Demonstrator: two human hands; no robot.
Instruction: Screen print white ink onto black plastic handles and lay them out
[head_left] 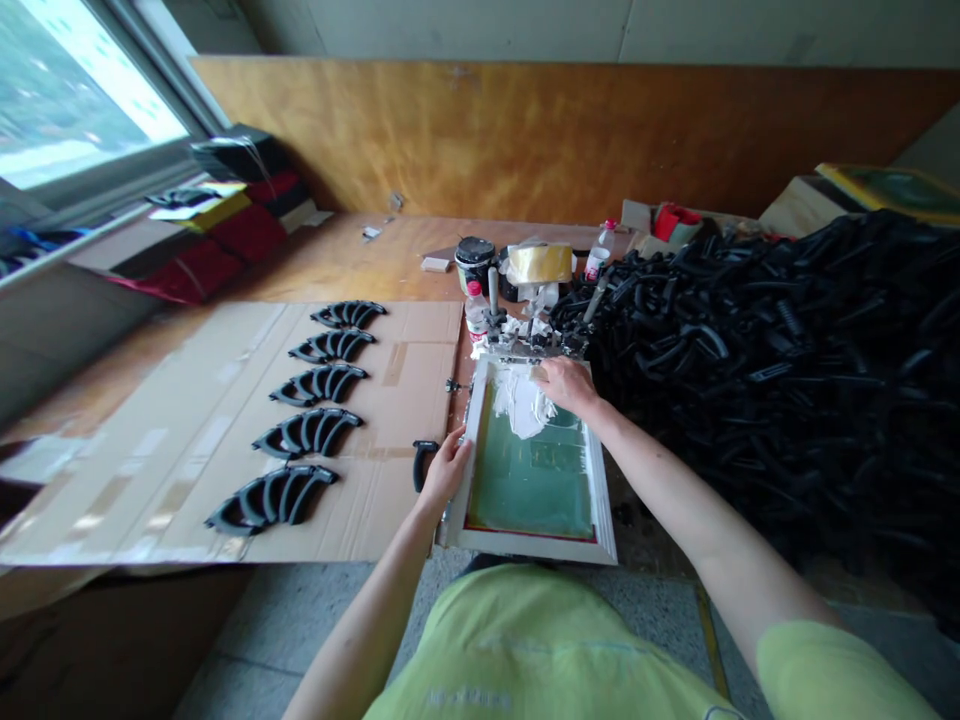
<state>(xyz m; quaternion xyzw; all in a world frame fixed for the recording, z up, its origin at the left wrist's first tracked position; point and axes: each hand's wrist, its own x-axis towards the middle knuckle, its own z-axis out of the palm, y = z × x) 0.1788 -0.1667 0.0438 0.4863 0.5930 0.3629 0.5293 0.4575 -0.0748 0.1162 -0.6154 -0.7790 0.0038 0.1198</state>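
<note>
A screen printing frame (pixel 606 520) with a green mesh lies in front of me, hinged to a clamp (pixel 529 345) at its far end. Thick white ink (pixel 521 402) is smeared over the far part of the mesh. My left hand (pixel 450 462) is closed on the frame's left edge. Just left of that hand is a single black curved plastic part (pixel 425 463), on the cardboard. My right hand (pixel 568 385) is closed at the far right of the mesh, beside the ink, on what looks like a small squeegee (pixel 538 372), mostly hidden by the fingers.
Cardboard (pixel 187 400) on the left carries several fanned rows of black curved parts (pixel 311 432). A large heap of black parts (pixel 750 370) rises on the right. Behind the clamp stand an ink tub (pixel 475 262), a tape roll (pixel 540 264) and red-capped bottles (pixel 600 250).
</note>
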